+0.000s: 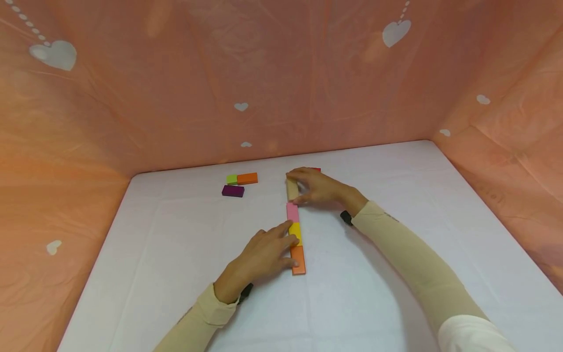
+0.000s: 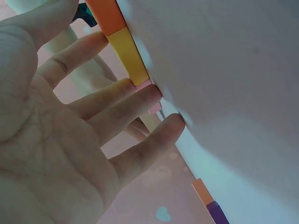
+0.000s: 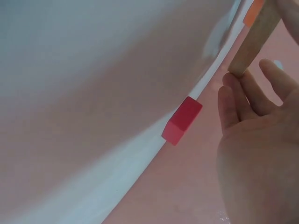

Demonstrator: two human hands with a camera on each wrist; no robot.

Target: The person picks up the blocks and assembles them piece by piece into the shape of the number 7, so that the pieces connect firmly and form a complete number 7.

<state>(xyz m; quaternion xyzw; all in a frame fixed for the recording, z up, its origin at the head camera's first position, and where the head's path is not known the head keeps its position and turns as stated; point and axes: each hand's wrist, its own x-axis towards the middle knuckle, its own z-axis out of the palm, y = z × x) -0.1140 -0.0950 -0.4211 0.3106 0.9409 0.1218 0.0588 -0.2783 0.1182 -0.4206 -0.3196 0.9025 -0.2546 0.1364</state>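
Observation:
A line of flat blocks runs away from me on the white table: an orange block nearest, then a yellow block, a pink block and a plain wooden block at the far end. My right hand pinches the wooden block lengthwise, thumb at its near end and fingertips at its far end. My left hand lies along the line's left side, fingers fairly straight and spread, fingertips touching the yellow and orange blocks. In the left wrist view, the pink block is partly hidden behind fingers.
Back left on the white table lie a lime green block, an orange block beside it and a dark purple block. A red block lies behind my right hand. Orange cloth with hearts walls the table.

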